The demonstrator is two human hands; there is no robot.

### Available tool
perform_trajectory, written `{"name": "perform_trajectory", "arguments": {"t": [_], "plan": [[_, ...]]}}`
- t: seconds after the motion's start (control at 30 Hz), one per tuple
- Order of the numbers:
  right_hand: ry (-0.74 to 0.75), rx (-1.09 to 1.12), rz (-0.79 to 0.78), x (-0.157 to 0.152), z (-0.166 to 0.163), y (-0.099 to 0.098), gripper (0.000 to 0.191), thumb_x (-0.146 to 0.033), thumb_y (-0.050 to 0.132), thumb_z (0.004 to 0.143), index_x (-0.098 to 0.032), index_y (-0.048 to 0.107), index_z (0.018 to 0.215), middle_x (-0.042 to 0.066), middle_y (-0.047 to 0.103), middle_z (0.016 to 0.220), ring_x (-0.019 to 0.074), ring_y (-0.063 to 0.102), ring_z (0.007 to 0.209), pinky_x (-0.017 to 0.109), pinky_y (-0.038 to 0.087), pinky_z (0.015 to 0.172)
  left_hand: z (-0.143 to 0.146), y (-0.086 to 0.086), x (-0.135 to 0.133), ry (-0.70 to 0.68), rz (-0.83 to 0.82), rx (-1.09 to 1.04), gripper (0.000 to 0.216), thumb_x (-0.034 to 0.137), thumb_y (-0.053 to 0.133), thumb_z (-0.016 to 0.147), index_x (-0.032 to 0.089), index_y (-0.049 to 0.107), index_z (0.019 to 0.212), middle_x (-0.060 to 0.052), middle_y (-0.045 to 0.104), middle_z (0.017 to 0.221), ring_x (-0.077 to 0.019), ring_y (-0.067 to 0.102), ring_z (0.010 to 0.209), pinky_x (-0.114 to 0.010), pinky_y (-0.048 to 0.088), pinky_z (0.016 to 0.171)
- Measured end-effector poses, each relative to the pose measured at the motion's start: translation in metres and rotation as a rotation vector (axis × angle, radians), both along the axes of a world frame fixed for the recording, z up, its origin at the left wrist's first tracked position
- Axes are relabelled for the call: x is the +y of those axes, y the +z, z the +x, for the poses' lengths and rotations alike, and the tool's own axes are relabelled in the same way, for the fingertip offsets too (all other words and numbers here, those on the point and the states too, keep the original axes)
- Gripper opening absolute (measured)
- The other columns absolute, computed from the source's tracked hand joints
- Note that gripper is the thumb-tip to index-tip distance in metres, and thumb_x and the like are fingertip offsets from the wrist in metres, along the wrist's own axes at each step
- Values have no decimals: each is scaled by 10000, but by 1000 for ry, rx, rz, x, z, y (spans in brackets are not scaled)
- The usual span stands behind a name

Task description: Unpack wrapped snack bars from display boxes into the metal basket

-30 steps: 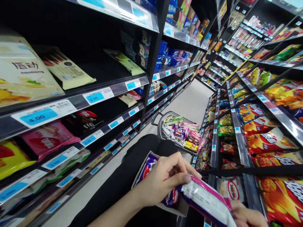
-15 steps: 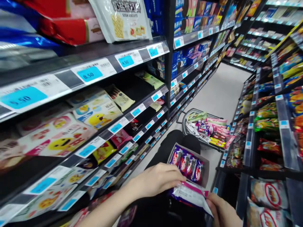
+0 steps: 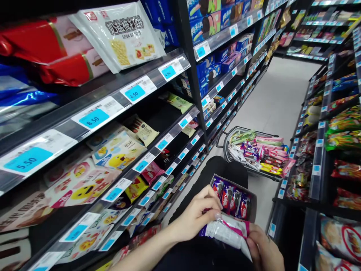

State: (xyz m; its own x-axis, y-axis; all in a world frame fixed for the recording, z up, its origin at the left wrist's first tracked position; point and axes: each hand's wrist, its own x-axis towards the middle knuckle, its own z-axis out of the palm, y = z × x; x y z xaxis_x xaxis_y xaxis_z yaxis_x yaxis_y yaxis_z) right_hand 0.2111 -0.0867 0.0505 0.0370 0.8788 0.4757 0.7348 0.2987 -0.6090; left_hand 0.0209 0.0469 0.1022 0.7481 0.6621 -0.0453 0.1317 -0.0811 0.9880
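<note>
My left hand (image 3: pixel 197 214) pinches the top edge of a purple and white snack packet (image 3: pixel 227 232) low in the middle of the view. My right hand (image 3: pixel 263 250) grips the same packet from its lower right corner. Just beyond the hands sits an open cardboard box (image 3: pixel 252 201) on my lap, with several purple and red packets (image 3: pixel 231 197) standing in it. Both hands have their fingers closed on the packet.
Black shelves with snack bags and blue price tags (image 3: pixel 94 117) run along the left. Another rack of crisp bags (image 3: pixel 344 139) lines the right. A wire basket (image 3: pixel 228 148) full of packets stands on the pale aisle floor (image 3: pixel 276 101) ahead.
The view has swung up and left, bringing higher shelves into sight. Both hands stay on the packet, which has come lower and nearer to my body.
</note>
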Motion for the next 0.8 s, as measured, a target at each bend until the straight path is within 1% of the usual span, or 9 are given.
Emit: {"name": "perform_trajectory", "arguments": {"t": [0.1,0.2,0.3,0.37,0.47,0.57,0.63,0.7,0.8], "plan": [[53,84,-73,7,5,5,268,-280,372,1001,-225,587,851,48,726,813,147,714,696,193,558,595,5,4,5,-38,6,34,339,388,463,962,153,582,749,-60,507,903,-183,545,879,-312,465,812],[56,141,-85,11,6,9,242,-271,350,1005,-228,559,892,55,721,813,153,700,662,207,543,584,8,11,13,-131,85,143,290,331,435,976,155,577,794,-56,504,915,-174,549,880,-296,469,817],[43,206,-91,11,7,10,250,-261,327,1013,-240,498,832,27,697,744,129,662,584,193,509,552,10,20,24,-300,220,245,237,312,459,975,156,606,875,-75,526,1008,-170,578,915,-267,472,830],[68,235,-104,10,8,11,258,-270,321,1016,-246,461,801,3,674,692,118,640,553,183,486,530,12,25,29,-439,294,231,246,357,479,971,165,617,901,-76,566,1046,-159,610,902,-229,477,802],[121,238,-117,10,14,16,271,-266,286,1023,-250,449,807,2,667,696,117,634,561,186,482,543,19,31,32,-601,491,236,250,393,487,964,186,616,910,-37,633,952,-136,635,788,-208,468,701],[226,208,-122,12,22,20,266,-238,264,1022,-249,447,830,-8,635,676,102,615,552,167,473,545,27,38,29,-681,774,333,153,304,505,962,190,599,922,-13,643,890,-135,601,669,-251,434,597],[288,180,-130,13,27,22,240,-225,282,1017,-245,441,838,-20,605,652,95,600,543,154,466,538,33,42,28,-727,877,371,88,231,523,935,186,579,883,-5,632,857,-132,562,608,-276,406,537],[314,164,-157,11,29,22,234,-229,299,1016,-242,428,822,-26,587,645,93,587,543,154,458,535,39,46,27,-767,908,351,80,190,541,911,186,553,832,-1,613,802,-133,540,590,-284,390,517],[337,223,-142,2,29,20,301,-306,284,1024,-244,400,753,-41,537,589,91,533,483,171,419,480,46,50,27,-809,868,239,89,191,588,890,184,538,817,-4,601,760,-141,558,653,-269,409,568]]}}
